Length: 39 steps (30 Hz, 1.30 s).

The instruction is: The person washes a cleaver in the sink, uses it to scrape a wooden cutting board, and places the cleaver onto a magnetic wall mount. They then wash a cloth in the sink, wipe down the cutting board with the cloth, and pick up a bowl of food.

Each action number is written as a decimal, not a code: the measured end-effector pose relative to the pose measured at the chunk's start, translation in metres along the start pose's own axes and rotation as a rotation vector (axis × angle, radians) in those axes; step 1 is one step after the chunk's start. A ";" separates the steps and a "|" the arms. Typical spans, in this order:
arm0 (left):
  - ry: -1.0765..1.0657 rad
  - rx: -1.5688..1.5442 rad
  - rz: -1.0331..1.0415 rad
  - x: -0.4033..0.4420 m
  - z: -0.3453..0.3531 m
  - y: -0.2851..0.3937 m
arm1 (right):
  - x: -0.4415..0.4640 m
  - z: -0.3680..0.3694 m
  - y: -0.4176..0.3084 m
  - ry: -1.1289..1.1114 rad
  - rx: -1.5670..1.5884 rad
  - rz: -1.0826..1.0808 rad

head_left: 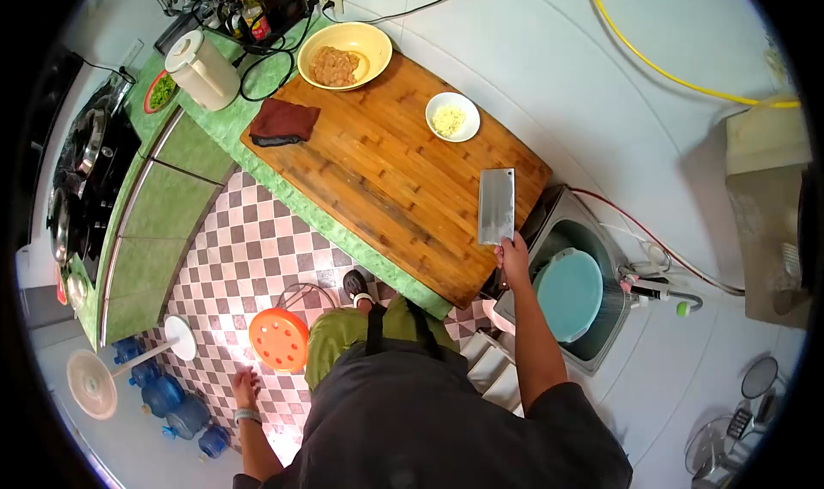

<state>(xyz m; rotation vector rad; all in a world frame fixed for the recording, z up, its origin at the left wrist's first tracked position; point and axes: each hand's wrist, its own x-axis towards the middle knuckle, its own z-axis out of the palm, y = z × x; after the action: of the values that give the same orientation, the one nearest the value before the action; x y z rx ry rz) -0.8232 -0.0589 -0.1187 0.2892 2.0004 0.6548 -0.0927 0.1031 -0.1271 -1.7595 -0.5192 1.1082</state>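
A cleaver is lying within the outline of the cutting board, at the end nearest the sink, its blade pointing away from the person; whether the steel is touching the wood, I cannot tell. The right hand is gripping its handle, fingers wrapped around it. Farther along the board, a white bowl is holding finely chopped pale yellow bits, while a yellow bowl at the far corner is holding minced meat. A folded dark red cloth is resting near the board's left end, and a cream kettle is standing beyond it on the green counter. Inside the sink, a turquoise basin is sitting. Well apart from the board, the left hand is hanging near an orange stool, its fingers loosely parted and slightly bent.
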 end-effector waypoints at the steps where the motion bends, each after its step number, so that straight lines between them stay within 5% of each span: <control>1: -0.020 -0.020 -0.010 -0.008 -0.012 -0.024 | 0.006 0.002 -0.001 -0.011 -0.005 0.008; 5: 0.109 -0.052 -0.225 -0.072 -0.016 -0.091 | 0.021 0.017 0.000 -0.023 -0.141 0.025; 9: 0.053 -0.022 -0.361 -0.129 0.001 -0.122 | 0.047 0.039 0.042 0.018 -0.718 -0.359; 11: 0.022 -0.055 -0.374 -0.144 0.010 -0.129 | 0.028 0.064 0.014 -0.023 -0.657 -0.374; 12: 0.016 -0.061 -0.377 -0.146 0.014 -0.128 | 0.011 0.076 -0.026 -0.161 -0.625 -0.219; 15: 0.029 -0.044 -0.266 -0.141 0.030 -0.101 | 0.007 0.098 -0.036 -0.295 -0.822 -0.314; 18: -0.058 0.051 -0.071 -0.098 0.045 -0.043 | 0.017 0.104 -0.012 -0.345 -0.695 -0.368; 21: -0.080 0.221 0.218 -0.066 0.109 0.073 | 0.017 0.095 -0.014 -0.324 -0.569 -0.281; 22: -0.176 0.314 0.443 -0.078 0.148 0.136 | 0.025 0.087 0.003 -0.307 -0.484 -0.285; 27: -0.673 0.315 0.702 -0.093 0.333 0.318 | 0.025 0.044 0.021 -0.241 -0.490 -0.308; 29: -0.825 0.399 0.767 -0.075 0.417 0.354 | 0.013 0.037 0.015 -0.211 -0.484 -0.246; 33: -0.933 0.493 0.547 -0.047 0.566 0.383 | -0.026 0.037 0.005 -0.129 -0.334 -0.046; 39: -0.951 0.654 0.692 -0.035 0.652 0.392 | -0.062 0.048 0.004 0.006 -0.196 0.058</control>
<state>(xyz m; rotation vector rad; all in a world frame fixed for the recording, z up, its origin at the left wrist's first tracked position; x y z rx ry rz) -0.2680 0.4619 -0.1221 1.4306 1.0859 0.1497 -0.1655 0.0796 -0.1088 -1.9582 -0.5929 1.1231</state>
